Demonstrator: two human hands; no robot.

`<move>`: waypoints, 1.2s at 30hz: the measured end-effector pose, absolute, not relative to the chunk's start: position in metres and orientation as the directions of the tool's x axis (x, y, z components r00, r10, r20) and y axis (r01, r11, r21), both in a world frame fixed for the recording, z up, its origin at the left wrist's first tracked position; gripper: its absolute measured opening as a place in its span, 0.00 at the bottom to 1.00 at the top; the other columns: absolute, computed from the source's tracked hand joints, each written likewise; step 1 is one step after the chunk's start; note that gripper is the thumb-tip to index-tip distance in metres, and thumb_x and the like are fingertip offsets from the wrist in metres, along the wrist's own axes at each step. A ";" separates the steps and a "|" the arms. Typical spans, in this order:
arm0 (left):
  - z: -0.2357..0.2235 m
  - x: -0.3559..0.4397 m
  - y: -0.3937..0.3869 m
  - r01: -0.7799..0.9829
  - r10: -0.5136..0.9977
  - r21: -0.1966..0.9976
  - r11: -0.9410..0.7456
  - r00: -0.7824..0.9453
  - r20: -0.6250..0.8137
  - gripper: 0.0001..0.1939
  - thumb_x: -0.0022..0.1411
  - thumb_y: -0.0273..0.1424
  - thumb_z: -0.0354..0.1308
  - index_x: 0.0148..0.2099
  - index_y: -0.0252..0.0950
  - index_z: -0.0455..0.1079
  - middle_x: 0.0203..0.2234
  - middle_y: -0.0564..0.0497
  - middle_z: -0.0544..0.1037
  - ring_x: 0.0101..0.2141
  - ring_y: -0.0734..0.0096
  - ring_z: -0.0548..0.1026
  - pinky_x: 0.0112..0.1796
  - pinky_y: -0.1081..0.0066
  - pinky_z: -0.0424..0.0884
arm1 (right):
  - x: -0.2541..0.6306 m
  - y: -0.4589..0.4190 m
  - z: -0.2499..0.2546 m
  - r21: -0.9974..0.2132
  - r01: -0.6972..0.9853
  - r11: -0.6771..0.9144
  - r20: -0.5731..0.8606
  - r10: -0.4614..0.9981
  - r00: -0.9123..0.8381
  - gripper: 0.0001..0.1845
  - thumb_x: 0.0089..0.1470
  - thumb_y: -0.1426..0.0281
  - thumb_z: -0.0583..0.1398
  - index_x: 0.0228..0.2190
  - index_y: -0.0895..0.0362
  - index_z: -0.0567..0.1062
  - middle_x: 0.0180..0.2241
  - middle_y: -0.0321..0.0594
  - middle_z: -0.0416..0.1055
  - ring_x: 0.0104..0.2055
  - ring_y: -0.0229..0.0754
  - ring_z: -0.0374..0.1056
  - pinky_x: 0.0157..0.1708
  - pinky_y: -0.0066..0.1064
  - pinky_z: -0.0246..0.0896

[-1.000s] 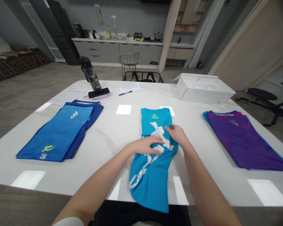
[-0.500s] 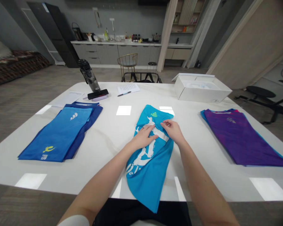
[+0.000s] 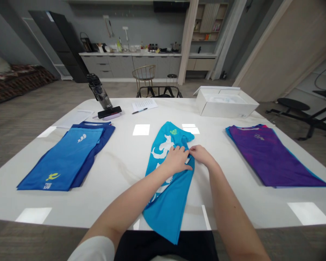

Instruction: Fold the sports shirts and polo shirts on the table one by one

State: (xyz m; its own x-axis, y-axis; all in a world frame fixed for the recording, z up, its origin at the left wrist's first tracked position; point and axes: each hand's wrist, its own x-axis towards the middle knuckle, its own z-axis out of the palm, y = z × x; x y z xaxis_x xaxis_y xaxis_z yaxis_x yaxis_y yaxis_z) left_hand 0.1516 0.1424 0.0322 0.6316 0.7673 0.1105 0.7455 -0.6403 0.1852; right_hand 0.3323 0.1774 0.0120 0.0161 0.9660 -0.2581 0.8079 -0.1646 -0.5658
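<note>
A turquoise sports shirt [image 3: 165, 203] with a white print and a small green logo lies folded lengthwise in front of me. Its lower end hangs over the table's near edge. My left hand [image 3: 177, 159] rests on the middle of the shirt, fingers bent against the cloth and thumb held apart. Just beside it, my right hand [image 3: 202, 155] pinches the shirt's right edge between thumb and fingers. Around the fingertips the fabric is creased, and part of the white print is covered.
Folded blue shirts [image 3: 62, 152] lie on the white table [image 3: 119, 188] at left, and a purple shirt [image 3: 271, 156] at right. Farther back are a clear bottle [image 3: 101, 92], a phone [image 3: 110, 112], a pen [image 3: 139, 111], paper [image 3: 149, 104] and a white box [image 3: 228, 108].
My left hand has slid right, close to my right hand. The shirt's right side is now more bunched and less of the print shows. The view has shifted slightly.
</note>
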 end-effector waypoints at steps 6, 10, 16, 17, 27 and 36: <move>0.027 0.168 0.152 0.746 0.856 0.455 -0.486 0.511 0.077 0.09 0.68 0.29 0.54 0.47 0.36 0.74 0.42 0.42 0.80 0.44 0.54 0.77 0.43 0.59 0.71 | 0.341 0.176 0.019 -0.750 0.645 -0.149 -0.223 0.974 -0.035 0.16 0.58 0.63 0.58 0.25 0.58 0.78 0.23 0.40 0.76 0.28 0.42 0.71 0.30 0.29 0.61; 0.039 0.134 0.167 0.269 0.954 0.930 -0.250 0.233 0.189 0.09 0.67 0.38 0.58 0.45 0.39 0.72 0.35 0.50 0.80 0.37 0.63 0.78 0.42 0.65 0.73 | 0.340 0.177 0.024 -0.799 0.589 -0.123 -0.073 0.992 0.107 0.24 0.64 0.55 0.53 0.35 0.59 0.81 0.26 0.42 0.78 0.30 0.43 0.72 0.34 0.30 0.62; 0.036 0.032 0.187 -0.554 0.973 0.828 0.089 -0.131 -0.193 0.16 0.57 0.42 0.64 0.44 0.38 0.71 0.35 0.49 0.80 0.36 0.62 0.79 0.43 0.61 0.76 | 0.328 0.178 0.019 -0.696 0.712 -0.091 -0.001 0.992 0.126 0.18 0.62 0.59 0.58 0.45 0.56 0.81 0.34 0.43 0.80 0.36 0.45 0.74 0.37 0.31 0.63; 0.031 0.013 0.191 -0.558 0.943 0.809 0.181 -0.135 -0.304 0.15 0.57 0.41 0.62 0.42 0.37 0.72 0.35 0.46 0.80 0.37 0.59 0.79 0.43 0.59 0.76 | 0.326 0.177 0.017 -0.676 0.733 -0.075 0.008 0.994 0.109 0.18 0.62 0.60 0.59 0.47 0.56 0.80 0.36 0.44 0.80 0.38 0.45 0.75 0.40 0.32 0.63; 0.023 -0.024 0.184 0.845 0.926 0.532 -0.052 -0.158 0.342 0.23 0.59 0.35 0.60 0.57 0.42 0.70 0.56 0.42 0.72 0.58 0.48 0.68 0.59 0.50 0.61 | 0.287 0.173 0.000 -0.613 0.750 0.249 0.005 0.950 -0.312 0.17 0.59 0.61 0.64 0.48 0.54 0.80 0.36 0.39 0.78 0.39 0.43 0.73 0.42 0.30 0.62; 0.032 0.012 0.235 0.567 0.970 0.803 -0.184 0.235 0.056 0.04 0.54 0.29 0.66 0.31 0.39 0.74 0.28 0.49 0.76 0.33 0.60 0.76 0.42 0.62 0.73 | 0.271 0.161 0.018 -0.757 0.630 0.175 -0.140 0.898 -0.418 0.06 0.51 0.66 0.65 0.30 0.56 0.78 0.27 0.35 0.74 0.30 0.39 0.69 0.32 0.28 0.60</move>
State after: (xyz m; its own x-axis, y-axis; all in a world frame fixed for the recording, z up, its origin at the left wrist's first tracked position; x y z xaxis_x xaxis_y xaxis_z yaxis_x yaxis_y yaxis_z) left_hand 0.0124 0.2349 0.0322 0.2351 0.9703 0.0564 0.5673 -0.1841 0.8027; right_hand 0.2715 0.1608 0.0177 -0.4177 0.8978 -0.1398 0.6299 0.1752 -0.7566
